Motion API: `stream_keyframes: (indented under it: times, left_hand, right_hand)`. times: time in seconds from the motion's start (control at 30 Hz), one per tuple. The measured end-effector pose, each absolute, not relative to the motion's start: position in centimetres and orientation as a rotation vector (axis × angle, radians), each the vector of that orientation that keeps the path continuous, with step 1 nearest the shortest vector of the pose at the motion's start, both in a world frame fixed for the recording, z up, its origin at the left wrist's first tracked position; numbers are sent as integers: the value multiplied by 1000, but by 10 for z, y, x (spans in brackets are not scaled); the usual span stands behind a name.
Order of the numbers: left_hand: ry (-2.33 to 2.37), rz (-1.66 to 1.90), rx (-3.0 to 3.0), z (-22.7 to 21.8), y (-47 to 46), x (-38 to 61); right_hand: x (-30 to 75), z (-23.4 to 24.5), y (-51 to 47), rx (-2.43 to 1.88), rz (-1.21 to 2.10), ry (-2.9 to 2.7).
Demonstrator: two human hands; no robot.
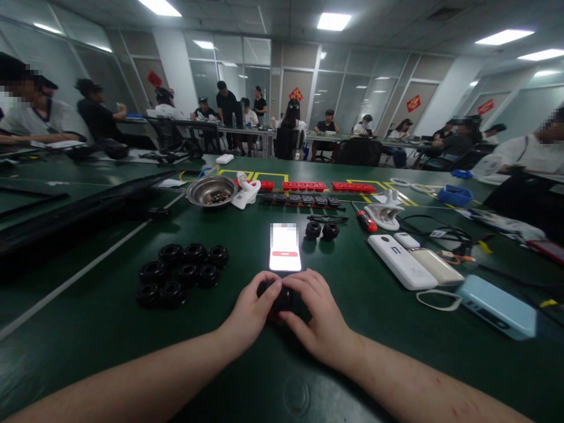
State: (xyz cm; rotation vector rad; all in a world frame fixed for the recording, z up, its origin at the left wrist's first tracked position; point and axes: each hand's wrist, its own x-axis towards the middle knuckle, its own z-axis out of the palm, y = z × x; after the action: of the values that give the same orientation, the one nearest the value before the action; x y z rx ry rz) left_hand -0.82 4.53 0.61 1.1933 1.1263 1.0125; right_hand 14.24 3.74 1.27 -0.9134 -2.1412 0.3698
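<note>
Between my two hands is a round black part [284,298] that looks like a small wheel. My left hand [259,296] grips its left side, thumb across the top. Fingers of my right hand [315,308] curl around the right side. Right behind the hands lies a phone [285,249] with a lit screen. Several similar black wheels [188,274] sit grouped to the left, and two more black wheels [329,231] stand beyond the phone to the right. Much of the held part is hidden by fingers.
Farther back are a metal bowl [194,194] with small parts, red strips [304,186], a black row of parts [302,201] and a red-black screwdriver [366,221]. Power banks [400,264], a light-blue box [497,308] and cables lie right. People sit at tables beyond.
</note>
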Motion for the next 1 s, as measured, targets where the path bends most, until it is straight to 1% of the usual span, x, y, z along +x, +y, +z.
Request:
stream_keyframes:
  times: [0.27, 0.53, 0.63, 0.77, 1.0]
  left_hand:
    - [1104, 987, 1182, 4, 44, -9]
    - [1107, 1038, 1188, 1, 48, -9]
    - [1123, 1060, 1205, 3, 46, -9]
    - [1096, 1006, 1169, 5, 44, -8]
    - [1107, 1023, 1181, 2, 47, -9]
  right_hand:
    - [144, 9, 41, -1106, 475, -2053]
    - [143, 12, 38, -920, 356, -2161]
    - [145, 9, 38, -1001, 429, -2083]
    - [146, 8, 42, -1117, 484, -2062]
    - [143, 13, 39, -930, 346, -2172]
